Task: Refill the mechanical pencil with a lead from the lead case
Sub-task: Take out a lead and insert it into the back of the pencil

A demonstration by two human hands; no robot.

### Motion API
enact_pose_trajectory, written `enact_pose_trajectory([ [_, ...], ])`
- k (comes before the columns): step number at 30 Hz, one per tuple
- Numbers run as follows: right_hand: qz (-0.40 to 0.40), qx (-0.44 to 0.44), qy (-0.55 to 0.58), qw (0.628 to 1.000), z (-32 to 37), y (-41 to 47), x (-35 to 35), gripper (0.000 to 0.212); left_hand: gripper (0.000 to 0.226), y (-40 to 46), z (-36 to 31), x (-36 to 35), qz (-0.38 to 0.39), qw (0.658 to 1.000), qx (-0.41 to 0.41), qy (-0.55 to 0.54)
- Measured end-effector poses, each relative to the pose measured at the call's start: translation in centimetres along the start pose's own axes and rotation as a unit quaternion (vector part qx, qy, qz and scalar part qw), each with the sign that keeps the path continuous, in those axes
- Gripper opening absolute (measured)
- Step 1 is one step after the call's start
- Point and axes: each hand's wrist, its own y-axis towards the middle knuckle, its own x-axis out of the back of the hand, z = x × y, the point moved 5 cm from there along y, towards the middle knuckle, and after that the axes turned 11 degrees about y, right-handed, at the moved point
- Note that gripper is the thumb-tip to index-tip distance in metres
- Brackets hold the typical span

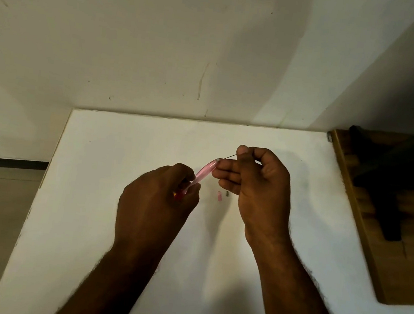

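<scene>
Two bare forearms came up from the bottom edge, no sleeves in sight. Fine hair showed along the outer edges of both arms. Left hand (156, 197) and right hand (257, 186) wore no gloves; no rings, watch or bands were visible. Nails were short, thumbnail plain. Wrist creases showed on the right. Lighting was dim, detail soft.

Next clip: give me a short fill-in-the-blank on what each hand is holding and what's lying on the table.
1. The left hand grips a pencil whose barrel is ____ in colour.
2. The right hand pinches a thin ____ at the pencil's upper end.
3. A small pink cap lies on the ____ table.

Missing words: pink; lead; white
</scene>
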Motion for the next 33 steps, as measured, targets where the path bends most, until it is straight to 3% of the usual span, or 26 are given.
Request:
enact_pose_trajectory([
  [33,0.007,0.011,0.002,1.0,0.31,-0.32,-0.41,0.016,0.006,0.06,0.56,0.29,-0.013,0.999,-0.027,-0.021],
])
